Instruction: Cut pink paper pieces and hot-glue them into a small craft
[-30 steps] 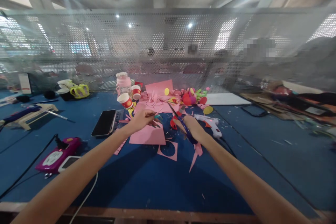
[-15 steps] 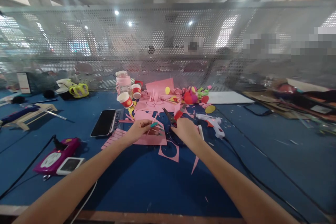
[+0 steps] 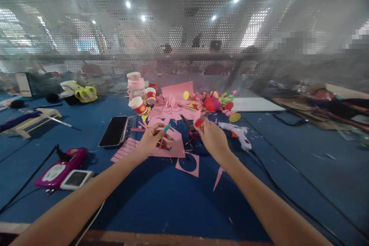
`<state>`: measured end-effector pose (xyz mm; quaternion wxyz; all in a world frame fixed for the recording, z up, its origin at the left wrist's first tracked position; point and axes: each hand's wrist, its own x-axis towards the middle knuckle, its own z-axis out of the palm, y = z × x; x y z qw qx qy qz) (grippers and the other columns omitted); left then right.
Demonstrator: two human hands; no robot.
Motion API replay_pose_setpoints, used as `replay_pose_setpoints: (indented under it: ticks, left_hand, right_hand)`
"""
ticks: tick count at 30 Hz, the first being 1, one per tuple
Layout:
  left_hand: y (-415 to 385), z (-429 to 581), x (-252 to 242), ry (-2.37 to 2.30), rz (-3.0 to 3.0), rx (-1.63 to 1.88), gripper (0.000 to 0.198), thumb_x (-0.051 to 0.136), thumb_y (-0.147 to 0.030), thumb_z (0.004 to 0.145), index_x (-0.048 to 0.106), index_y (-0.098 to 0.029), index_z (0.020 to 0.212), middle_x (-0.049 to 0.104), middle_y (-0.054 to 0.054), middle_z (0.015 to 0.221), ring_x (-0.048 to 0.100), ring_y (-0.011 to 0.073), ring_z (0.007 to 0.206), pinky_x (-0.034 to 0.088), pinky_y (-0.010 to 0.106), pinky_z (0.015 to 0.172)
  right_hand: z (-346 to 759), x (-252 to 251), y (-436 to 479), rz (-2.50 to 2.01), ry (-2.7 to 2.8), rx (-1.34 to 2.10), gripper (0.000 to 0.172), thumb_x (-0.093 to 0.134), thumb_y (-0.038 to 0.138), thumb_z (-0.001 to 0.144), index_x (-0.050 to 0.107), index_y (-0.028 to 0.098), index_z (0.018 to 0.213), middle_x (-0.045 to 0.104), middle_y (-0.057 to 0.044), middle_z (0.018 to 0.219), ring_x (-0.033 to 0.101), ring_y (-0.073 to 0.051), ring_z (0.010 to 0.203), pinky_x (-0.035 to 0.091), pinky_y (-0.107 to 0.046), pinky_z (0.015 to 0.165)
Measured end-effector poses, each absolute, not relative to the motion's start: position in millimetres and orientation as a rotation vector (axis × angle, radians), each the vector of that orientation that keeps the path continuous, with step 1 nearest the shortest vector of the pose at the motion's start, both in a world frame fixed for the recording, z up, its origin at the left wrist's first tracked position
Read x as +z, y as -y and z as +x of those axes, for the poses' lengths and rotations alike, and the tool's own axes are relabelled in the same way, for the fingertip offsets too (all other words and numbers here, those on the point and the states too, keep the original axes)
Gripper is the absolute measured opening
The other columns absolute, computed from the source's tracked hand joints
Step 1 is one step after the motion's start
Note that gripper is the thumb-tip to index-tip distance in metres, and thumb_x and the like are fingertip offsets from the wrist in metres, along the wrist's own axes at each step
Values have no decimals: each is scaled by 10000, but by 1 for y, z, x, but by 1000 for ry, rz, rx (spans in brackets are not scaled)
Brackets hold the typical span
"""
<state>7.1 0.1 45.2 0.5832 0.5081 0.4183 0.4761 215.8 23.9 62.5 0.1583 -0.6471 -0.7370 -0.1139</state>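
My left hand (image 3: 152, 139) is closed in a pinch on a thin pink paper strip (image 3: 165, 133) over a pink paper sheet (image 3: 176, 147) on the blue table. My right hand (image 3: 213, 139) is closed on scissors (image 3: 187, 122), whose dark blades point up and to the left. A small red scrap (image 3: 199, 122) shows at the fingertips of that hand. A pink scrap with a round hole (image 3: 188, 164) lies just below both hands.
A black phone (image 3: 114, 131) lies left of my hands, a white glue gun (image 3: 238, 133) with its cord to the right. Paper cups (image 3: 137, 106), a pink bottle (image 3: 136, 87) and coloured paper pieces (image 3: 210, 104) sit behind. A purple device (image 3: 61, 168) is at the left. A perforated metal screen (image 3: 184, 46) backs the table.
My right hand has lifted and turned the scissors, which now point up-left near a red scrap. My left hand has stayed over the pink sheet with its strip. The view has tilted down slightly.
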Motion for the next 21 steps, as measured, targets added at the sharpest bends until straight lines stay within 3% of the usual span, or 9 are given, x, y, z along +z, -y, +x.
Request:
replay_pose_setpoints:
  ticks: [4,7,11,14,18,21]
  left_hand:
    - [-1,5,44,-977,1204,1103,372,527,-453,731,397,-192,963,629,-7,694,611,129,458,525,284,481]
    - [2,11,40,-969,1336,953,359,555,-447,709,445,-168,907,607,-22,587,561,108,365,453,206,371]
    - [13,19,37,-928,1571,850,300,545,-399,732,521,-152,900,603,-16,579,510,69,331,406,166,343]
    - [16,19,37,-967,1679,799,263,532,-362,750,561,-149,900,622,1,615,514,60,358,415,160,374]
    - [7,10,36,-1071,1694,825,273,466,-364,789,582,-122,836,645,37,661,503,56,350,393,162,370]
    - [1,4,38,-1165,1761,944,369,375,-392,827,587,-112,941,664,96,802,603,119,509,487,241,508]
  right_hand:
    - [209,67,-15,-1455,1965,-2,273,408,392,838,528,149,815,595,-94,824,553,-178,778,401,-265,700]
    - [195,66,-4,-1233,1985,578,325,446,461,791,521,163,685,577,-18,641,528,-113,586,392,-206,541]
    - [180,58,5,-1134,1868,1152,375,444,476,770,506,159,579,408,64,359,364,-60,314,267,-178,343]
    - [181,56,3,-1072,1706,1250,407,461,431,767,435,171,455,344,72,286,304,-48,247,216,-183,304]
    - [195,58,-11,-1003,1368,1132,468,466,371,771,339,190,359,302,61,251,273,-43,220,185,-196,290]
    - [207,56,-23,-972,1061,973,444,483,321,755,311,199,364,295,66,263,269,-42,223,170,-195,278]
